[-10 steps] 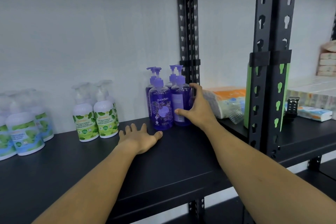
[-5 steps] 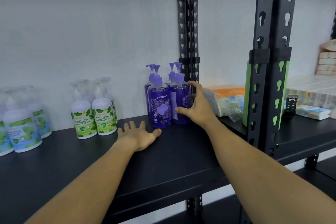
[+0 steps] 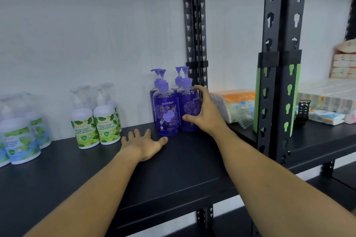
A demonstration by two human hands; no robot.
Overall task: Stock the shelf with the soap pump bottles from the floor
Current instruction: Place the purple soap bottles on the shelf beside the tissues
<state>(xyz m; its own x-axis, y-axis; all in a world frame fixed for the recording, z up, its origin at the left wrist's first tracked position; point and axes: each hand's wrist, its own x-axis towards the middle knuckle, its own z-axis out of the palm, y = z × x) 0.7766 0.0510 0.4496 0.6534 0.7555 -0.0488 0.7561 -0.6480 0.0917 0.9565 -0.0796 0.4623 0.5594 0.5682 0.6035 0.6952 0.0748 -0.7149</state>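
**Black metal shelf against a white wall, with two hands at the purple soap bottles**

A white wall backs a flat black metal shelf (image 3: 173, 175), carried by black slotted steel uprights (image 3: 194, 25); the nearer upright pair (image 3: 279, 63) wears a green sleeve low down. The shelf's front edge runs from lower left up to the right. Between that edge and the bottles lies a broad band of bare board, on which both forearms rest or pass.

Four purple translucent soap pump bottles (image 3: 166, 113) stand upright in a tight two-by-two block at the shelf's right end, just beside the rear uprights. The right hand (image 3: 204, 115) curls round the front right purple bottle (image 3: 187, 109), thumb across its face and fingers round its far side. The left hand (image 3: 144, 143) lies flat, palm down, on the board, fingers straight and spread, its thumb tip just beside the base of the front left purple bottle.

To the left, with a gap between, stand white pump bottles with green leaf labels (image 3: 96, 123): two in front, and others behind that cannot be counted. Further left, at the frame edge, stand white pump bottles with blue-green labels (image 3: 21, 140), blurred. In the next bay to the right lie wrapped tissue packs (image 3: 235, 106), a black wristwatch (image 3: 303, 109) and stacked packets (image 3: 342, 61).
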